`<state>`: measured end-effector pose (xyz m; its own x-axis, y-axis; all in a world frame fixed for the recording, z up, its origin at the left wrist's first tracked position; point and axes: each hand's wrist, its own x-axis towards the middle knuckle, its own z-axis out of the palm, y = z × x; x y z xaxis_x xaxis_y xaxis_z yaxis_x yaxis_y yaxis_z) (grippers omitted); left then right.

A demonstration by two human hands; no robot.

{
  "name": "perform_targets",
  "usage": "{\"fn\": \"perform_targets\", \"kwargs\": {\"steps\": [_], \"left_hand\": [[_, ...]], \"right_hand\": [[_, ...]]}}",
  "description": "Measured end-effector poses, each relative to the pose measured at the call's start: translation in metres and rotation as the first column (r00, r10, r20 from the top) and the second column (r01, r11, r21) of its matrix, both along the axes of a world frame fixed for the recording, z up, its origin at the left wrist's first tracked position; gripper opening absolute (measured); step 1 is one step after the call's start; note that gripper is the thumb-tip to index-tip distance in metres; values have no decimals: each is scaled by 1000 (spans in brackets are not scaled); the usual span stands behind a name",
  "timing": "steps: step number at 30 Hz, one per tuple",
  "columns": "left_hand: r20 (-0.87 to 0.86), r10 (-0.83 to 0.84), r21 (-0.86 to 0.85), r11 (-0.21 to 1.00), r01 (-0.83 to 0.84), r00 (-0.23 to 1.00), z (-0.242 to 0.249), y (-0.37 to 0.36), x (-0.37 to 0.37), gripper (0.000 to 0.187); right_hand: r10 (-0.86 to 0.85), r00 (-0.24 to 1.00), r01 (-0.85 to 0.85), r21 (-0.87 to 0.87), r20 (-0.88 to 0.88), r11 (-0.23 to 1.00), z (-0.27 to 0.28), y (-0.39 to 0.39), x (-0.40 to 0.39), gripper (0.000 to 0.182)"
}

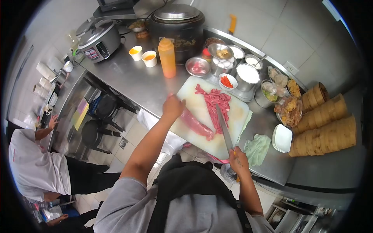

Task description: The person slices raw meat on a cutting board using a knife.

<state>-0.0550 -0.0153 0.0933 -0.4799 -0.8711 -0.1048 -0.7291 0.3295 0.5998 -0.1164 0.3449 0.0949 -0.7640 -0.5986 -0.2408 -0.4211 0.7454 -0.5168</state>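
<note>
A white cutting board [237, 112] lies on the steel counter. On it rests a long piece of raw meat [196, 124], with a heap of sliced meat strips [215, 101] to its right. My left hand [173, 106] is closed at the upper left end of the long piece; its fingertips are blurred. My right hand [239, 161] grips the handle of a large knife [225, 130] near the board's lower right corner. The blade points up and left, its tip over the strips. A green cloth [257, 150] lies right of my right hand.
Behind the board stand an orange squeeze bottle [167, 58], a bowl of red strips [227, 81] and several metal containers. Bamboo steamers [324, 136] and white dishes [282, 138] are at the right. A person [39, 159] stands at the left.
</note>
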Motion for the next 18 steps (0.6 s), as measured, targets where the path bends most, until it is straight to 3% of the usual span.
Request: {"fn": "perform_targets", "kwargs": {"steps": [2,3,5,6,8,9,11,12,14,16,18], "left_hand": [[-158,-304,-304,920,246,940,0,-6,-26,49],[-166,-305,-298,922,247,938,-10,-10,-49,49],[-400,-250,-163,966,200,882,-48,-15,-100,51],[-408,-251,-159,966,202,878,-58,-13,-114,51],[-200,-181,-170,974,148,963,-76,-8,-138,52],[-304,-201,-257,959,123,931,-92,2,-148,51],[-422,-418,-375,888,266,804,-104,27,-159,53],[-417,-424,-370,887,276,804,-106,37,-163,53],[-552,-485,-373,871,319,679,-109,54,-172,48],[-478,-532,-400,840,365,699,-94,61,-163,46],[-436,-551,-249,834,493,712,-85,62,-160,41]], "right_hand": [[-50,999,47,-123,-19,991,-4,16,7,30],[-53,998,49,-115,-26,992,-4,21,10,30],[-164,984,167,-45,69,985,0,28,17,32],[-167,984,170,-41,60,985,4,31,20,32],[-203,978,205,-64,40,977,8,39,26,33],[-160,987,153,-166,-27,974,-9,54,26,34],[-241,967,252,-190,79,949,-37,78,25,34],[-315,931,350,-207,183,913,-41,84,26,34],[-344,914,385,-189,217,903,-46,99,23,33],[-391,902,417,-130,184,900,-25,102,21,32],[-408,889,439,-140,207,887,-23,107,14,33]]}}
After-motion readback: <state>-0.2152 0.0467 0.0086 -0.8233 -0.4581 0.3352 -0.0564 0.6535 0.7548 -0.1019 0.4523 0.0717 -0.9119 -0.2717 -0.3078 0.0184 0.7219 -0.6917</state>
